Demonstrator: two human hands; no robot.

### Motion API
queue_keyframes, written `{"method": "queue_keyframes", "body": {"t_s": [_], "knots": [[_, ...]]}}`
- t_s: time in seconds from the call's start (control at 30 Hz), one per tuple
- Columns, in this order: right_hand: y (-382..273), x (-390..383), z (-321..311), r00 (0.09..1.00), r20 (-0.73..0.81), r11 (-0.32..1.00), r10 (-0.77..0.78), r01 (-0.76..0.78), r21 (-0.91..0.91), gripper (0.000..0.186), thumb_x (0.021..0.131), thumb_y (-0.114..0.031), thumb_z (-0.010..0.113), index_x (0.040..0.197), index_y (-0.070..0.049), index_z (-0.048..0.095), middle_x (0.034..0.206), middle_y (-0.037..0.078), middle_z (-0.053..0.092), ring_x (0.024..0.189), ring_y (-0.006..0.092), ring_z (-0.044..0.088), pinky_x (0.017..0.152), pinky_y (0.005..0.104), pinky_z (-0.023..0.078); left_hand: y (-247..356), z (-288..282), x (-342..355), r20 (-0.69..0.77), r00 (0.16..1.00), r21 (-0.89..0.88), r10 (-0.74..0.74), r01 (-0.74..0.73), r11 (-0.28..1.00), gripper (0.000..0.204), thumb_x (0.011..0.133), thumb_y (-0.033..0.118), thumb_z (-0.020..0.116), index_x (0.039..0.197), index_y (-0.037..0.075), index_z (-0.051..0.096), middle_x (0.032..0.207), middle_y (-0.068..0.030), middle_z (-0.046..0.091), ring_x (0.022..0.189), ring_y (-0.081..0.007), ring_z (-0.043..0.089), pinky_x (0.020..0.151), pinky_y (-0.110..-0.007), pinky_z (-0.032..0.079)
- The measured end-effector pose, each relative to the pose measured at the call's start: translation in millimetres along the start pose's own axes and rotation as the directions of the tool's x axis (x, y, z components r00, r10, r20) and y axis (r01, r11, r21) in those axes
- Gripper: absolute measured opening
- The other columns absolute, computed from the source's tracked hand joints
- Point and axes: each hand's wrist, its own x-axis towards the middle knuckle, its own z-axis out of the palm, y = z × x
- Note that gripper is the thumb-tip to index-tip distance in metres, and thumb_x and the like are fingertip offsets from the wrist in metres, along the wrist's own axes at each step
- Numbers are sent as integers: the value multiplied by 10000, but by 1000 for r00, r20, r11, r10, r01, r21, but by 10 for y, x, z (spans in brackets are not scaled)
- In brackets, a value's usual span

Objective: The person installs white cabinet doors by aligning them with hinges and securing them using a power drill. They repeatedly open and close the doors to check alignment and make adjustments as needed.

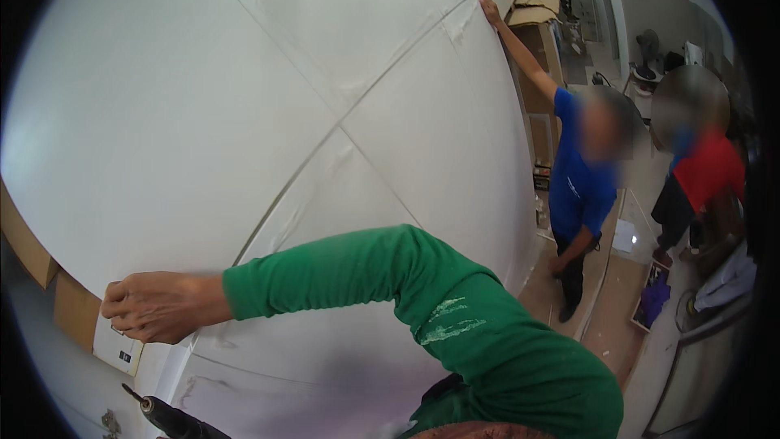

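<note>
My right hand [166, 307], at the end of a green sleeve with white smears, reaches across to the left edge of a large white panel [203, 146]. Its fingers are curled closed, and whatever they hold is hidden. A long dark line [296, 172] runs across the panel, from near my forearm up to the far top edge. There a co-worker in a blue shirt rests a hand [487, 8] on the panel's edge. At the lower left a dark drill [175, 419] with a bit points up and left. My left hand is not in view.
A red-clad person [707, 171] bends over at the right, beside a box with purple cloth [654, 299]. Stacked cardboard [535, 2] stands behind the co-worker. A white box [118, 349] lies below my right hand. A fan [647, 49] stands at the back right.
</note>
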Motion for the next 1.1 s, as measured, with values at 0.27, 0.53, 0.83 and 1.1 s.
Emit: {"method": "queue_keyframes", "body": {"t_s": [0.27, 0.53, 0.83, 1.1], "knots": [[90, -145, -217, 995, -89, 993, 42, -32, 111, 193, 999, -302, 668, 997, -201, 832, 1230, -63, 743, 1331, 161, 620, 1200, 399, 455, 284, -140, -780, -405, 829, 600, 385, -77, 796, 387, 882, 227, 881, 1151, 77, 647, 1007, -56, 698, 935, -190, 692, 885, -382, 582], [99, -1623, -554, 683, -341, 762, 646, -601, 240, 259, 902, -139, 725, 1154, -101, 777, 1224, 80, 759, 1195, 274, 700, 1068, 449, 537, -199, 385, -436, -533, 829, 225, 167, -52, 973, 312, 1018, 223, 785, 1092, 134, 495, 929, 14, 579, 1074, -167, 630, 1186, -423, 458], [209, -3430, -875, 189, -271, 231, 944, -964, 130, 661, 1070, -398, 706, 1633, -94, 543, 1627, 125, 588, 1489, 363, 498, 1259, 501, 370, -976, 747, 194, -562, 824, 174, 78, 25, 984, 271, 1034, 213, 743, 1099, 131, 493, 890, 7, 559, 946, -112, 613, 1141, -391, 514], [450, -3459, -473, 338, -186, 362, 923, -925, 117, 836, 1065, -742, 470, 1729, -235, 425, 1789, -22, 411, 1662, 351, 317, 1374, 556, 191, -1357, 948, 479, -525, 849, 182, 65, 37, 983, 283, 1046, 233, 726, 1129, 158, 467, 888, 7, 561, 878, -109, 620, 1146, -413, 528]]}}
